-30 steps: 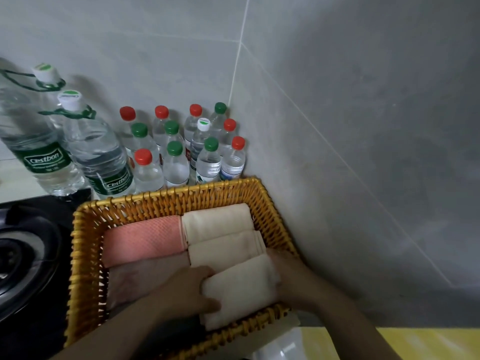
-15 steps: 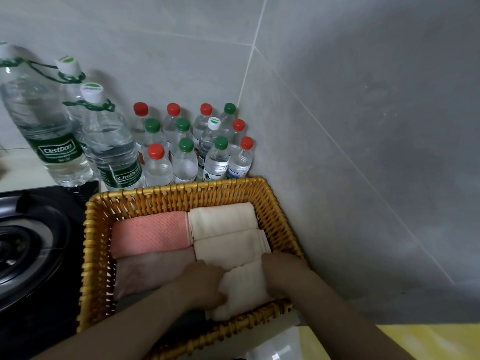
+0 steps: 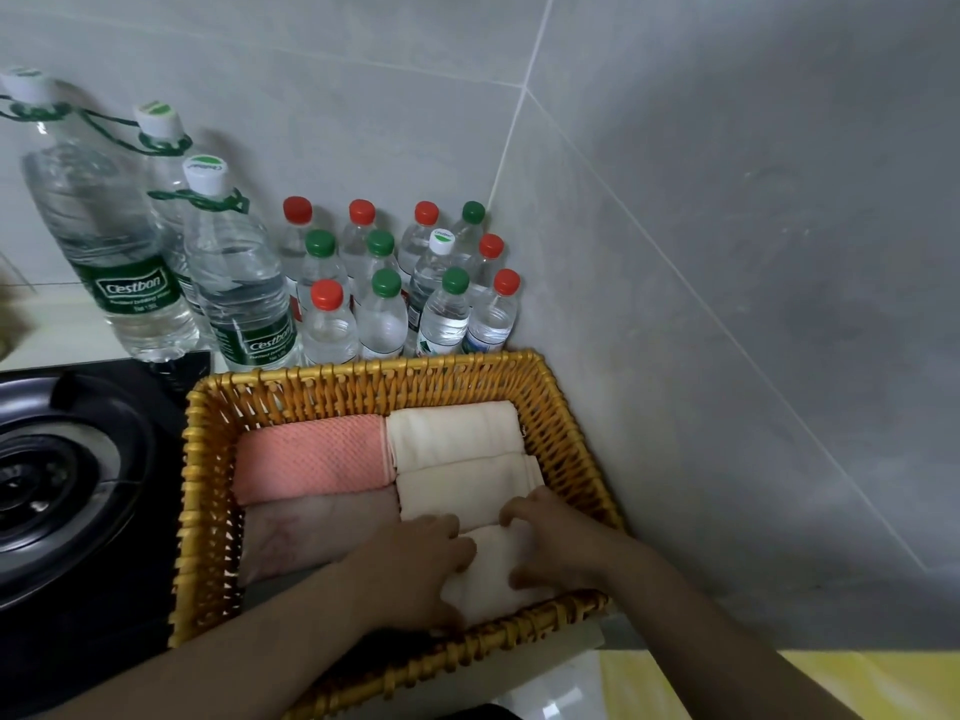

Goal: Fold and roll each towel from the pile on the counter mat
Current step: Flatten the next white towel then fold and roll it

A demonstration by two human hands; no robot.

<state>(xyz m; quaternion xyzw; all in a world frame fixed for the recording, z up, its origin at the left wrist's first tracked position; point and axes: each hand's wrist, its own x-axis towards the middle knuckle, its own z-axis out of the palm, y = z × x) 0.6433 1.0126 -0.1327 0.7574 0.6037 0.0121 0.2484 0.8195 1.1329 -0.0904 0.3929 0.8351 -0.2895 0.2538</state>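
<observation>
L hand (image 3: 415, 563) and R hand (image 3: 553, 537) curl round a cream roll (image 3: 491, 584), one at each end, seating it in the near right corner of the basket (image 3: 363, 374). Step, I'd say: stowing a finished roll. Next calls for letting go w/o it springing open, then back to the pile, which isn't in view.

Count in basket: 5 rolls in all. That's 3 cream down the right side, plus a salmon roll (image 3: 311, 454) far left and a pale pink roll (image 3: 311, 537) nearer. Beyond the far edge: 12 small bottles (image 3: 382, 324) (6 red caps, 5 green, 1 white) and 3 big bottles (image 3: 239, 283). Burner (image 3: 52, 485) to the left.
</observation>
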